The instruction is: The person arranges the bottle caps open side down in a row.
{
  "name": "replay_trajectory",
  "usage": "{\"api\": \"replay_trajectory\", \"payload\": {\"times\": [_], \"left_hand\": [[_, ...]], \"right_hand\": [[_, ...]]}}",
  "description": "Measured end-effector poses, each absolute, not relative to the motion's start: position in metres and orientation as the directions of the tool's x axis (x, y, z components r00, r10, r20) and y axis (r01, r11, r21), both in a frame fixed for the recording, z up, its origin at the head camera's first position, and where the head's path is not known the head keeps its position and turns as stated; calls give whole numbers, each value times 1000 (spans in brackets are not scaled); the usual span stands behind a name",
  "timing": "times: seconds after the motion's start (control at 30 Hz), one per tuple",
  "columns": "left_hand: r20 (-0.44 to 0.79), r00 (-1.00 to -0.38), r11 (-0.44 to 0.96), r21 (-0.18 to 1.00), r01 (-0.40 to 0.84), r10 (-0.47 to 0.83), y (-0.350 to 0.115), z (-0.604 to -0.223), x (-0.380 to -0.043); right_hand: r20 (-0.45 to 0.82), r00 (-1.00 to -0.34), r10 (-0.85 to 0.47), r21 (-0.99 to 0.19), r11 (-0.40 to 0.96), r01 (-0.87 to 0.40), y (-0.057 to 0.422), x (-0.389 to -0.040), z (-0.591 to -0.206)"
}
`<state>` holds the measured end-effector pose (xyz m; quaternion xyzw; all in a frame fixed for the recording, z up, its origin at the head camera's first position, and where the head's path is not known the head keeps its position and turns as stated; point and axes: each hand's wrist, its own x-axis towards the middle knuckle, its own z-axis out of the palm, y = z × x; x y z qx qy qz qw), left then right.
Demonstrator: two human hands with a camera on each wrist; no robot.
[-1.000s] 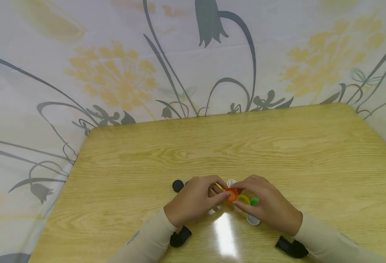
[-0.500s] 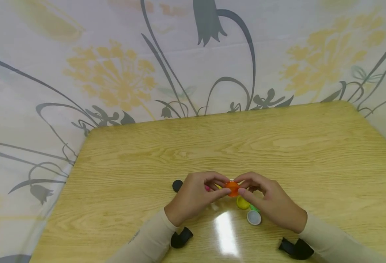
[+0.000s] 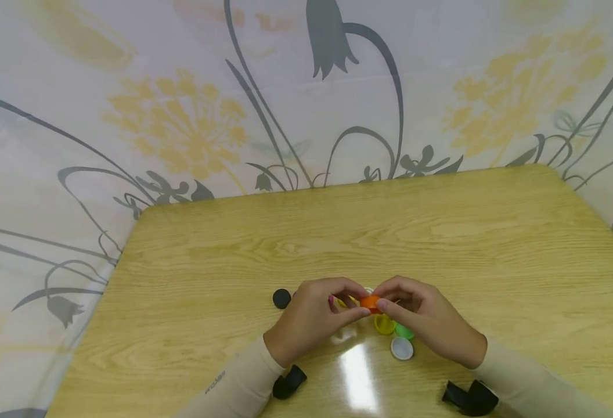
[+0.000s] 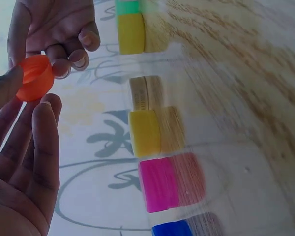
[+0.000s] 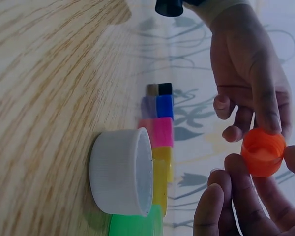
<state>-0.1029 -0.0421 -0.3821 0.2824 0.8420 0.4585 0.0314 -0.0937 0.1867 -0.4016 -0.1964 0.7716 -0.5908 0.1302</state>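
Largest first: one patterned backdrop [image 3: 181,116], grey stems and yellow flower heads on pale cloth, behind and to the sides of one wood-grain table [image 3: 233,244]. Two pale sleeves [image 3: 238,377] come in from the lower edge. Two hands, meeting near the table's front. Left hand [image 3: 317,313]: thumb and fingertips drawn in to a pinch on one orange cap [image 3: 369,302], remaining fingers loosely bent. Right hand [image 3: 426,319]: same small gap between thumb and fingertips, gripping the opposite side of that cap; spare fingers curved. Orange cap held up off the table between the two hands, its hollow side visible in both wrist views. Two black pieces [image 3: 470,398], one at each wrist. Caps on the table, eight counted: two white, the nearer [image 3: 402,348] in front of the right hand, hollow up, the farther [image 3: 370,289] mostly hidden behind the fingers; two yellow, one [image 3: 384,324] close to the nearer white, the other [image 4: 144,133] next to the pink; one green cap [image 3: 404,331], just beside that first yellow; one pink cap [image 4: 158,185]; one blue cap [image 4: 172,228]; one black cap [image 3: 282,298], leftmost. Nine caps altogether.
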Motion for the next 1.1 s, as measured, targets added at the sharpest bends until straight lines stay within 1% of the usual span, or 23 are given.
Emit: {"api": "replay_trajectory", "payload": {"times": [0.1,0.23,0.4,0.53,0.67,0.83,1.1], "left_hand": [[225,-833,413,784,463,506,-42,-384,-103],[216,-836,409,793,451,504,-41,-385,-102],[180,-848,405,817,411,498,-40,-384,-101],[174,-849,422,807,414,499,-39,-383,-102],[183,-849,447,784,431,497,-37,-382,-105],[218,-839,471,745,473,498,-32,-380,-112],[276,-820,528,653,542,501,-22,-379,-119]], "right_hand": [[36,-889,-456,-962,225,-154,186,-95,-401],[62,-898,-435,-956,234,-180,186,-93,-401],[117,-907,-405,-931,274,-242,185,-92,-401],[167,-907,-385,-905,305,-297,187,-94,-399],[234,-892,-387,-883,299,-361,189,-96,-398],[341,-863,-373,-808,353,-471,192,-101,-397],[389,-860,-331,-767,401,-501,198,-105,-395]]}}
